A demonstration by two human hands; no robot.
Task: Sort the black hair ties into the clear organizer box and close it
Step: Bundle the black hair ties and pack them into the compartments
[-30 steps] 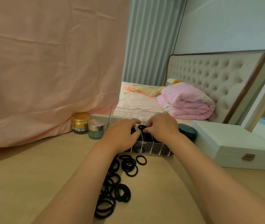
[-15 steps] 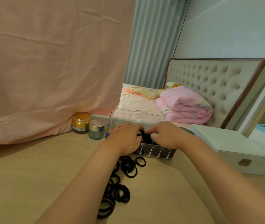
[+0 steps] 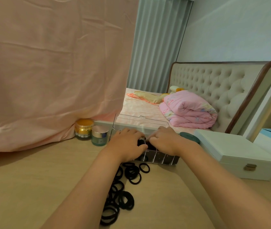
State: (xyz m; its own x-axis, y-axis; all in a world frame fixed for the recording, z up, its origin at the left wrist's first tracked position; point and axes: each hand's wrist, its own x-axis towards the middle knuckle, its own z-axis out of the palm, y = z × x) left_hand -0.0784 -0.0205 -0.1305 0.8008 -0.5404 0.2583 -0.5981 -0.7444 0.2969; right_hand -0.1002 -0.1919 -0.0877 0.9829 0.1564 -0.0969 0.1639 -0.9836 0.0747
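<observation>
Left hand [image 3: 128, 143] and right hand [image 3: 163, 141] sank onto hair ties [image 3: 151, 147] inside organizer box [image 3: 163, 159].

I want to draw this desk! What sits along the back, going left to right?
Gold-lidded jar → silver-lidded green jar → clear organizer box → dark green round lid → white latch box.

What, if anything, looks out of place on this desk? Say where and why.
Hair ties lie in a loose heap on the desk before the box, not in it. Its lid stands open. Nothing looks damaged.
</observation>
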